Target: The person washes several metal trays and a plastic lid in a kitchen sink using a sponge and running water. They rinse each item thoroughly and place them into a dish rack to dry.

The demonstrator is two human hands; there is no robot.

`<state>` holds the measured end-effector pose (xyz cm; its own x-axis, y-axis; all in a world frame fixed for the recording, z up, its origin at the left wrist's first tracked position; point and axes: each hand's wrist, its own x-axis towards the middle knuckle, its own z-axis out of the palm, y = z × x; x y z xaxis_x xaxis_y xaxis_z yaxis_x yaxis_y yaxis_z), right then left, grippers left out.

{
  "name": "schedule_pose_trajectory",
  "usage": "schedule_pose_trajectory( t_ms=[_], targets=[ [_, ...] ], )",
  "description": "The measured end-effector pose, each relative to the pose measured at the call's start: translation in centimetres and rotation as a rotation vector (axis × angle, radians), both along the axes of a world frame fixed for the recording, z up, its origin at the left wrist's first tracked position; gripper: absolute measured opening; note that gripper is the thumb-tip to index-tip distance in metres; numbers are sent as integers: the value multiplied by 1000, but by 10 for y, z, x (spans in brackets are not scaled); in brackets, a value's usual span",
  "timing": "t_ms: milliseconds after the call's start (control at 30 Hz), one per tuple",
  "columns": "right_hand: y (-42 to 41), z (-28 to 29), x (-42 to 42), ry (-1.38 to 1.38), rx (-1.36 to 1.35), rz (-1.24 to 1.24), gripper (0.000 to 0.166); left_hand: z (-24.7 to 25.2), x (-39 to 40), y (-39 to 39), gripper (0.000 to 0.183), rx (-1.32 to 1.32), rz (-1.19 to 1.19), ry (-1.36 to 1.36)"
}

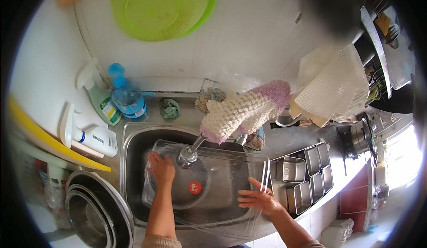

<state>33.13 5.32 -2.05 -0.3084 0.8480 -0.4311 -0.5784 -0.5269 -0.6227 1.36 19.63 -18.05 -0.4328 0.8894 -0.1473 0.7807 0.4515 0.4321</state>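
Note:
A clear plastic bin (227, 194) with a round red sticker lies tilted across the stainless steel sink (128, 181), below the metal faucet (187, 156). My left hand (162, 168) rests flat with spread fingers against the bin's left part. My right hand (260, 198) is at the bin's right rim, fingers spread; whether it presses on the rim or only hovers there, I cannot tell. A white and pink knitted cloth (245, 111) hangs over the faucet's upper part and hides it.
Small steel containers (302, 178) stand in a tray right of the sink. Spray bottles (100, 141) and a blue pump bottle (130, 101) are at the left and back left. Nested steel bowls (96, 211) lean at the lower left. A green scrubber (170, 108) sits behind the sink.

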Motion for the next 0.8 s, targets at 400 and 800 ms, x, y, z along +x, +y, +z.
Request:
schedule_pose_trajectory(
  t_ms=[400,800],
  targets=[
    [26,-18,-32,-65,11,-87,46,142,157,-60,53,468,-955,-188],
    [17,-6,-18,-208,0,-69,65,87,5,-161,64,-115,-547,-97]
  ],
)
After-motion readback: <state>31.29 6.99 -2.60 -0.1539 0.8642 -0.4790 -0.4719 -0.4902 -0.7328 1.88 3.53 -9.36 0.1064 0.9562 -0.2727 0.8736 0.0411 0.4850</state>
